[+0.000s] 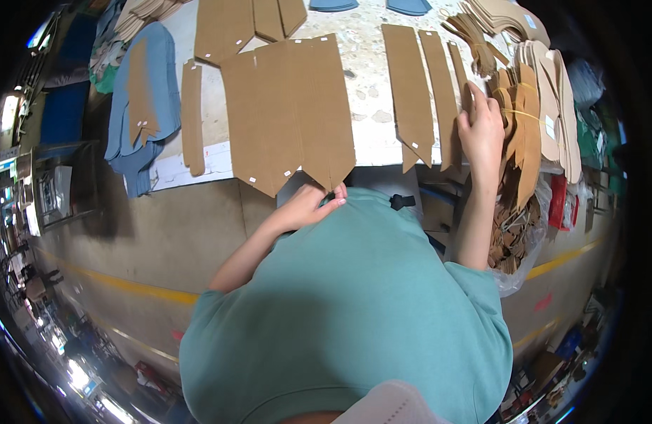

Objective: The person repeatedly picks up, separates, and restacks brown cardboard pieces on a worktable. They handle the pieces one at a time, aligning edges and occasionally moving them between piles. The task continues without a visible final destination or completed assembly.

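My left hand [310, 207] is at the table's front edge, just below the pointed ends of a large brown panel piece [287, 113]. Its fingers are curled together by a small dark bit, and what they hold, if anything, is hidden. On the right, my right hand [483, 131] reaches over a narrow brown strip [456, 62], index finger stretched out and thumb apart from it. Two wider brown strips, one broad with a notched end [409, 92] and one slimmer [439, 85], lie left of that hand. Small white tags dot the pieces.
Bundled brown pieces [527, 134] tied with a yellow band lie right of my right hand, beside stacked beige pieces [567, 120]. Blue-grey pieces [163, 78] hang over the table's left edge. A clear bag of brown scraps [513, 240] stands below the table at right.
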Demonstrator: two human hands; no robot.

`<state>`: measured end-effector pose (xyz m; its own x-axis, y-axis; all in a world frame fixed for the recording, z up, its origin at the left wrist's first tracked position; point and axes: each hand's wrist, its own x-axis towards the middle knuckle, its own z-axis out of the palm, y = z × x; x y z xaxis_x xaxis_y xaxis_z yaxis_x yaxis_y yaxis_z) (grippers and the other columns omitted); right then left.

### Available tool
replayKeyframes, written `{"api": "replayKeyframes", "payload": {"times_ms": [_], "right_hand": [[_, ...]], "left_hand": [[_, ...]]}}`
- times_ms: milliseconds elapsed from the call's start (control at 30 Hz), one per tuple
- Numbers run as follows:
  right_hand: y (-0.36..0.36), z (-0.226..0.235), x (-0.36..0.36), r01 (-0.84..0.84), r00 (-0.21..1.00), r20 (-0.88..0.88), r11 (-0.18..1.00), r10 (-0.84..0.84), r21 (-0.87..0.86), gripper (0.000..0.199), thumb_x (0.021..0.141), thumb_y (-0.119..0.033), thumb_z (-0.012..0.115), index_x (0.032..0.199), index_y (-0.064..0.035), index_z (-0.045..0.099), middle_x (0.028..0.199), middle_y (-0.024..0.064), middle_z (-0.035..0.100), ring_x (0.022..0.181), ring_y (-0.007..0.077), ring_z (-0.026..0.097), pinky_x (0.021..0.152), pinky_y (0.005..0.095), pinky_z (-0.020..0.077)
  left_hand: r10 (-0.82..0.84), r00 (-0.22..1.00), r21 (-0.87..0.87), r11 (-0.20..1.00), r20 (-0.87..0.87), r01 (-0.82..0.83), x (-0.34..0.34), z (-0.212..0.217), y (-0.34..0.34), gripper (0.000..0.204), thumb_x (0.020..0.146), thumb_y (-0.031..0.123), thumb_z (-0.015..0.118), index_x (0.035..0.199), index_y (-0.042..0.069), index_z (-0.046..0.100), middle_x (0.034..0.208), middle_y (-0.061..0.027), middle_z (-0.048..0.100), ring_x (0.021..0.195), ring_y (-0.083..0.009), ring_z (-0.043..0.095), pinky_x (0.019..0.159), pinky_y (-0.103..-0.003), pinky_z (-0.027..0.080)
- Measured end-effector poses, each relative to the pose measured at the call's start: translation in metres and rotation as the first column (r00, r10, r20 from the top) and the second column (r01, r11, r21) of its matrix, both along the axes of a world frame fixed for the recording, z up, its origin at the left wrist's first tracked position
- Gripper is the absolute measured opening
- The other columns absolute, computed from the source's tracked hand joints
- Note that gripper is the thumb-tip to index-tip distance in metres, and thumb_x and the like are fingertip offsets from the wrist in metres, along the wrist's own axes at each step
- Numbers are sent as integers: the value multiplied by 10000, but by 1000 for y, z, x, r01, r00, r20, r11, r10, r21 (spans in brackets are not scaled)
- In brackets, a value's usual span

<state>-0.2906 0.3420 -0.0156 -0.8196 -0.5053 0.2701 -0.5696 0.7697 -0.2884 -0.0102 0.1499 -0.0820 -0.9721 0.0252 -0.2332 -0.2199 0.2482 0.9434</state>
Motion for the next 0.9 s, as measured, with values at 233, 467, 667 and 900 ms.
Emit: {"api": "replayKeyframes", "payload": {"times_ms": [233, 467, 667, 900], "right_hand": [[-4, 11, 4, 65, 991, 127, 986, -45, -157, 512, 820, -82, 650, 1326, -119, 574, 1051, 151, 576, 926, 309, 610, 868, 416, 495], [-9, 20, 17, -34, 998, 39, 952, 48, -304, 482, 875, -86, 622, 1351, -144, 572, 1125, 146, 577, 1027, 302, 593, 932, 398, 470], [-33, 22, 52, 33, 734, 520, 742, 436, -670, 507, 898, -15, 614, 1388, -119, 533, 1228, 123, 558, 1113, 203, 570, 904, 329, 533], [-82, 1, 94, 115, 439, 588, 606, 679, -787, 602, 901, -35, 631, 1462, -90, 419, 1387, 164, 485, 1293, 266, 482, 1107, 390, 367]], "left_hand": [[-183, 979, -36, 982, 87, 187, 36, 68, -41, 283, 981, 244, 550, 1180, 46, 580, 1154, -115, 640, 1026, -279, 640, 886, -366, 501], [619, 778, 43, 785, -109, -618, 53, 120, -86, 341, 981, 202, 574, 1264, 12, 566, 1228, -119, 622, 1059, -170, 627, 895, -325, 512], [758, 605, -408, 486, -245, -773, 7, 91, -85, 405, 940, 247, 650, 1277, 43, 559, 1172, -145, 609, 1071, -225, 617, 802, -345, 561], [801, 497, -269, 424, -335, -865, -4, 71, -86, 451, 894, 158, 700, 1305, 50, 548, 1214, -111, 578, 969, -166, 620, 736, -281, 544]]}}
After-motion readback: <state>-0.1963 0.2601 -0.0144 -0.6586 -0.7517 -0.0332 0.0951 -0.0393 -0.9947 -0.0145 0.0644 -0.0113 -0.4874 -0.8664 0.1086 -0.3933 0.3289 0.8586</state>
